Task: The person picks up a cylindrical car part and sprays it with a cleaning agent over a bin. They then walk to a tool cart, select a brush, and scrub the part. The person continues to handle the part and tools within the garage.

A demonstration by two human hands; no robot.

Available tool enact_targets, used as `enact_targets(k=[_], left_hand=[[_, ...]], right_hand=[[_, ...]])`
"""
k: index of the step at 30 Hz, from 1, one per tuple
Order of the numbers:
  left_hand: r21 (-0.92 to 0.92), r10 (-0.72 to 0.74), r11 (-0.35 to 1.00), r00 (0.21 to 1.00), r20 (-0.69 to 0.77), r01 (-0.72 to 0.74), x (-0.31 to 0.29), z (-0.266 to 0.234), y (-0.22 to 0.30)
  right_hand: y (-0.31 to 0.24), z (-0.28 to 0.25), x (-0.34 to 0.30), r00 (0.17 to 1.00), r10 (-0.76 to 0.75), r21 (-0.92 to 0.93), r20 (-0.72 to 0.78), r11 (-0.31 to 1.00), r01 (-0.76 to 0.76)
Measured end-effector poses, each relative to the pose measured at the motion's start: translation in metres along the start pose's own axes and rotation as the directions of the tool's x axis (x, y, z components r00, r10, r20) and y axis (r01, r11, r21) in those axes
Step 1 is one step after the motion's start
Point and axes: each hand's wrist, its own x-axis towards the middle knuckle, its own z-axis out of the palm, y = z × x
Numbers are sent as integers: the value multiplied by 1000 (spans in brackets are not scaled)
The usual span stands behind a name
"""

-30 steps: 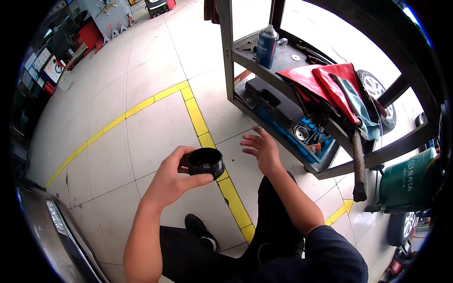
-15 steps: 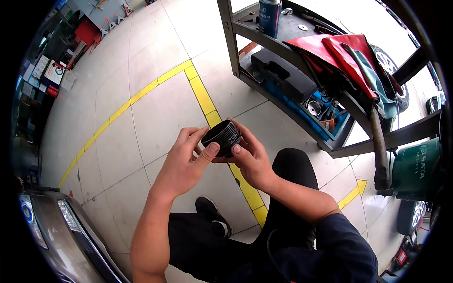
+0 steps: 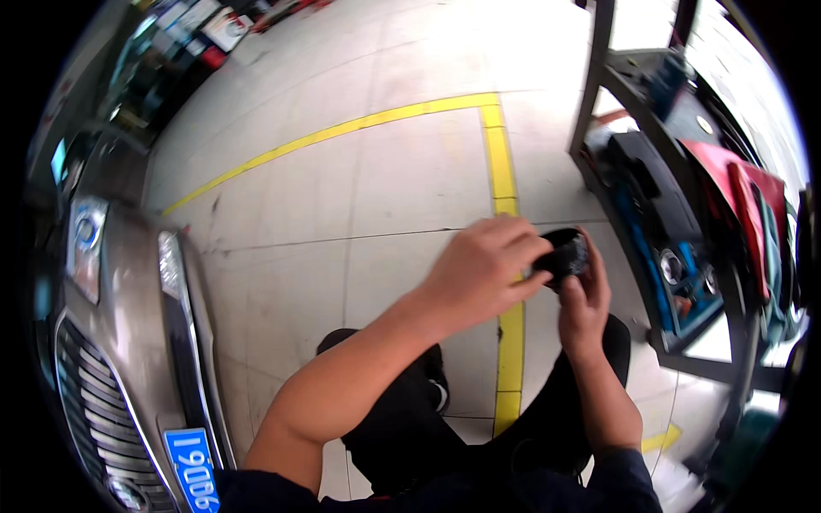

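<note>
A short black ribbed sleeve (image 3: 562, 253), round and hollow, is held up in front of my knees above the floor. My right hand (image 3: 587, 299) wraps its far right side, with the thumb on the near side. My left hand (image 3: 489, 267) reaches across from the left, its thumb and fingers closed at the sleeve's open rim. Those fingers cover part of the opening, and motion blurs them, so what exactly they pinch is hard to see.
A grey-brown car front (image 3: 128, 342) stands close on the left. To the right is a dark tool cart (image 3: 599, 184) with a black case (image 3: 654, 184), red covers (image 3: 735, 184) and a spray can (image 3: 669, 84). A yellow line (image 3: 510, 342) crosses the tiled floor.
My view has swung left, showing more of the car. My left hand has gone from cradling the sleeve's side to gripping at its opening; my right hand still holds it.
</note>
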Motion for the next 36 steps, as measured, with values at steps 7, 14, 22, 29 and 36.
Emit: enact_targets(k=[7,14,22,29,36], left_hand=[[77,-106,991,994,3,106,-13,19,-15],[-18,-381,921,912,154,388,-44,37,-60],[-202,-747,646,664,29,736,-172,-16,31],[-191,-912,371,318,-258,909,-241,-166,228],[-368,-804,-22,-236,-547,930,-259,-287,434]], right_hand=[[69,-32,13,999,37,4,-21,999,-37],[70,42,-8,964,265,-222,-6,940,-260],[-8,114,-77,766,604,-629,220,688,-362],[-118,212,-115,483,705,-751,520,646,-136],[-275,379,-192,67,501,-503,863,841,201]])
